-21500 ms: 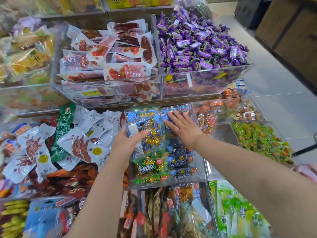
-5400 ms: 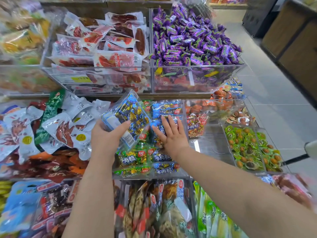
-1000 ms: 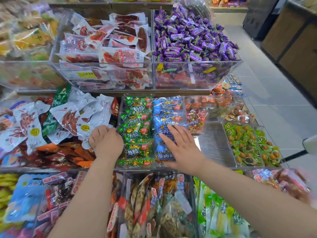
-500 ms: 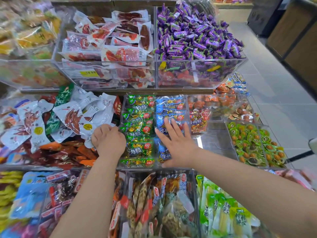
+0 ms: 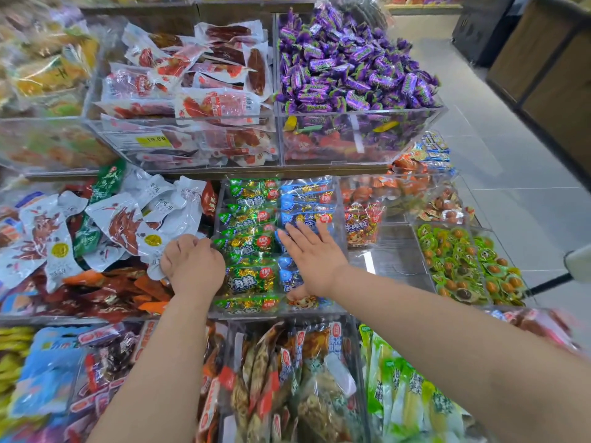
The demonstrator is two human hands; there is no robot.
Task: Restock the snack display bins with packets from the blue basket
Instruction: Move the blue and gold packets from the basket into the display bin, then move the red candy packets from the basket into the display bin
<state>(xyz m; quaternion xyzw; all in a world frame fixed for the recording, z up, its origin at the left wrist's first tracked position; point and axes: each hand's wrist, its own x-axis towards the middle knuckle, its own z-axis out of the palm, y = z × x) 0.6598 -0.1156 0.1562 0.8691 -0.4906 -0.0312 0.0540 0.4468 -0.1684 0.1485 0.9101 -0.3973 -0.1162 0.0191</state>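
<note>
A clear bin (image 5: pixel 278 314) on the middle shelf holds a row of green snack packets (image 5: pixel 249 215) and a row of blue snack packets (image 5: pixel 307 199) side by side. My right hand (image 5: pixel 311 257) lies flat with straight fingers on the blue packets in the near half of the row. My left hand (image 5: pixel 192 266) is curled into a fist just left of the bin's left wall, resting among white packets; I see nothing in it. The blue basket is not in view.
White and green pouches (image 5: pixel 128 219) fill the bin to the left. Above are sausage packs (image 5: pixel 204 91) and purple candies (image 5: pixel 351 71). An orange packet (image 5: pixel 361 225) and green round snacks (image 5: pixel 463 260) lie right. Lower bins (image 5: pixel 287 378) sit below. Tiled aisle floor (image 5: pixel 511 174) runs on the right.
The packet bundle my left hand held several seconds ago is gone from it. Over the last second my right hand slid a little farther up the blue row; my left fist stayed put.
</note>
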